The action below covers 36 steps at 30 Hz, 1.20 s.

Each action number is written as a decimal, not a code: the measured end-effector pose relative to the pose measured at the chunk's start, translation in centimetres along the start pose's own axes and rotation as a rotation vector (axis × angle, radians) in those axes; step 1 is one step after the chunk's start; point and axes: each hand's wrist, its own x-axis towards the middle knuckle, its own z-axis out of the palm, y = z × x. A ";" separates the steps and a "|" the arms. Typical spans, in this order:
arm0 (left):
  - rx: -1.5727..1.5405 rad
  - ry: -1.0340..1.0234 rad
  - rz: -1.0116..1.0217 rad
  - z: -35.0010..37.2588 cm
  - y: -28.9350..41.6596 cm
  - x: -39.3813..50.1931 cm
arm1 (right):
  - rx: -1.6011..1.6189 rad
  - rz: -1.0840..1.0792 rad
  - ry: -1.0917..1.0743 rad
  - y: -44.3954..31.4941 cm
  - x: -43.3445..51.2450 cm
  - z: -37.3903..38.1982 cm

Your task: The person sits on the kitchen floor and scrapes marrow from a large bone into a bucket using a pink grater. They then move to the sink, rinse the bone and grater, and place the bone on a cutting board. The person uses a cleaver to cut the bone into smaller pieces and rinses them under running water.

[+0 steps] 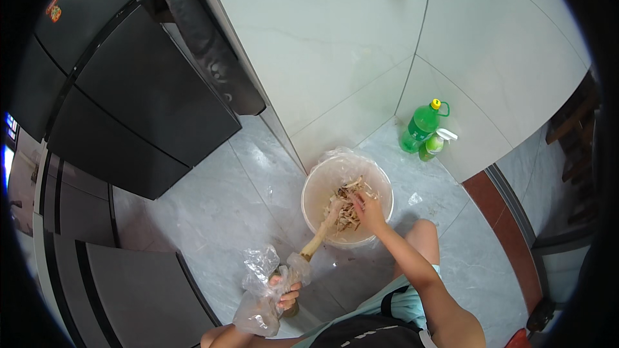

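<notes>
My left hand (286, 295) grips the lower end of a long pale stalk (316, 241) through a crumpled clear plastic bag (258, 309). From there the stalk slants up over the rim of a round white bucket (305, 208), its far end inside. My right hand (370, 210) is in the bucket beside that far end, fingers bent downward. Whether these fingers pinch the stalk or a shred is too blurred to tell. Under the hand, brown and cream peelings (349, 217) are heaped. A clear liner (338, 152) overhangs the bucket's back rim.
Behind the bucket, a green plastic bottle (421, 123) and a spray bottle (432, 146) stand against the tiled wall (338, 58). A dark refrigerator (145, 96) rises at left. Scraps of clear plastic (414, 198) lie on the grey floor (232, 217). A reddish threshold (503, 232) runs along the right.
</notes>
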 end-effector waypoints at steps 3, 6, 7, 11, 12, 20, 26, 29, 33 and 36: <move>0.051 0.032 0.031 0.1 0.0 -0.1 | -0.045 0.144 0.057 0.8 2.0 -1.0; 0.079 0.074 0.046 0.1 -0.1 -0.2 | 0.151 0.134 0.191 1.3 2.7 -1.0; 0.092 0.087 0.050 0.1 -0.2 -0.2 | 0.283 0.080 0.270 1.4 2.8 -0.7; 0.150 0.146 0.082 0.1 -0.3 -0.3 | 0.705 0.162 0.087 1.9 3.2 1.2; 0.165 0.165 0.092 0.2 -0.3 -0.4 | 0.480 -0.057 0.036 2.2 3.4 1.5; 0.692 0.550 0.248 1.9 -0.6 0.4 | -0.085 0.023 0.061 2.1 3.9 0.1; 2.180 0.829 0.067 7.3 -0.2 2.5 | 0.050 -0.049 0.292 -1.0 3.1 -3.0; 2.359 0.989 -0.055 9.9 -0.2 3.4 | 0.191 -0.037 0.376 -2.4 3.4 -5.5; 2.576 0.868 0.170 10.6 1.4 6.1 | 0.116 0.043 0.349 -5.3 4.3 -8.2; 2.730 0.967 0.220 10.5 2.4 9.0 | 0.084 0.048 0.294 -6.9 4.9 -8.8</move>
